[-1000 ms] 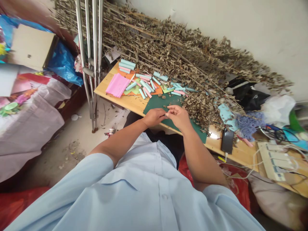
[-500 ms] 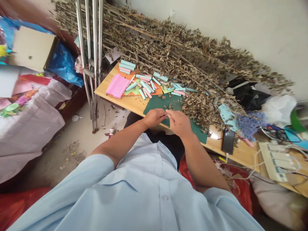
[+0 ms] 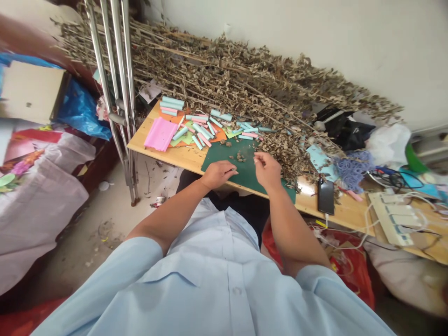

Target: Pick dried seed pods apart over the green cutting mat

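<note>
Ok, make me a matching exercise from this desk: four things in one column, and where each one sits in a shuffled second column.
Things:
1. Pink paper sheet
2. Black smartphone
3. Metal crutches
4. Purple yarn

Places:
A. Standing on the floor, left of the desk
B. Flat near the desk's front edge, right of the green cutting mat
C. Heaped behind and right of the smartphone
D. Flat at the desk's left end

Pairs: 1-D, 2-B, 3-A, 4-C

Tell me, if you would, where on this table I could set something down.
Bare wood lies between the pink paper and the green mat, and beside the phone. Paper rolls and dried branches crowd the back.
</note>
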`<state>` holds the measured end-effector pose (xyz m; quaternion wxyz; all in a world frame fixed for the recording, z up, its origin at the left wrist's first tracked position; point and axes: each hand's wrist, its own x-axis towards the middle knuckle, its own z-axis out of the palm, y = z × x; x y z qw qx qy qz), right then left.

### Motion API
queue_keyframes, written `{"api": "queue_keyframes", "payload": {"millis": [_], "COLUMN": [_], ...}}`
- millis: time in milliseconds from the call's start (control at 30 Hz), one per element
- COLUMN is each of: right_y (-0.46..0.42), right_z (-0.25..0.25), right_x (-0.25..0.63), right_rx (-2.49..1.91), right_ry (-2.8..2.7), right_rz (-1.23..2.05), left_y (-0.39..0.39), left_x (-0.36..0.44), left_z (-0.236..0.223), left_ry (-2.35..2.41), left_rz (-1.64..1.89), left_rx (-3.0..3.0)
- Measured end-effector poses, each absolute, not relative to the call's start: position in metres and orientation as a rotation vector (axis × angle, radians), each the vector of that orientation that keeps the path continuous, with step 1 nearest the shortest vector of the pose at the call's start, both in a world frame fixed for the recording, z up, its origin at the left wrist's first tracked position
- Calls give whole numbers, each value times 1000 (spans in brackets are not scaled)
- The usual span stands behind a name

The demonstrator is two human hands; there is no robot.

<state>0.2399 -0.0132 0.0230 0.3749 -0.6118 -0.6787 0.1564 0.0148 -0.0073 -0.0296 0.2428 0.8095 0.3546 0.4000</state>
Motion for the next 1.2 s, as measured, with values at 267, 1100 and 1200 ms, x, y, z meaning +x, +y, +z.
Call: {"api": "queue_keyframes", "payload": {"millis": [267,1100,1200], "right_y": [5,-34,-36], "right_z": [-13,33,42], "right_x": [241,214,210], "right_rx": [-1652,-1447,-1426], "right_ry": [-1923,-1662,-1901], "right_rz": [427,975,746], "left_y": [-6,-8,-8], "left_x": [15,13,13], "left_z": [-28,-25,-24], "left_ry": [986,950,948], "left_rz": [1086,1015,1017], "left_rx": [2212,2209,2209]}}
